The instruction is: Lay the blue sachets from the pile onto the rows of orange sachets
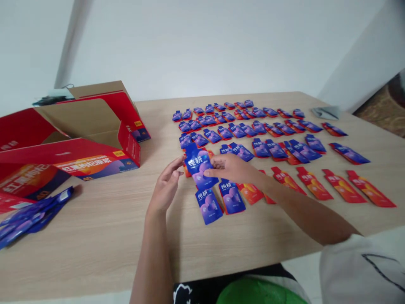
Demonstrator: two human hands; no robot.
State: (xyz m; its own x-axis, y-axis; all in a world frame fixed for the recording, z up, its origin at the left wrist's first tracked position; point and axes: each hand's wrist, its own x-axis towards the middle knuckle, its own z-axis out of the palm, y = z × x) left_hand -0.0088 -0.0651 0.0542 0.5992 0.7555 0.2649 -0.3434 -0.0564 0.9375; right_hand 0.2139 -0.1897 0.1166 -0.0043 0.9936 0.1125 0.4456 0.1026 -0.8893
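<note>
Lying far left on the pale wooden bench (104,236) are loose blue sachets (31,215) and an opened red carton (79,139); mid-bench, left hand (166,185) and right hand (232,168) pinch a blue pouch (198,166) above rows of pouches (253,126) stretching right toward white walls.

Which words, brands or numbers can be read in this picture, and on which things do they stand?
"纯耕": on the blue pouch held between the left hand and the right hand.
"纯耕": on two blue pouches lying on the table, one and the other.
Large characters, first "红", on the red box: the rest blurred.
Print on the far pouches: too small to read.
</note>
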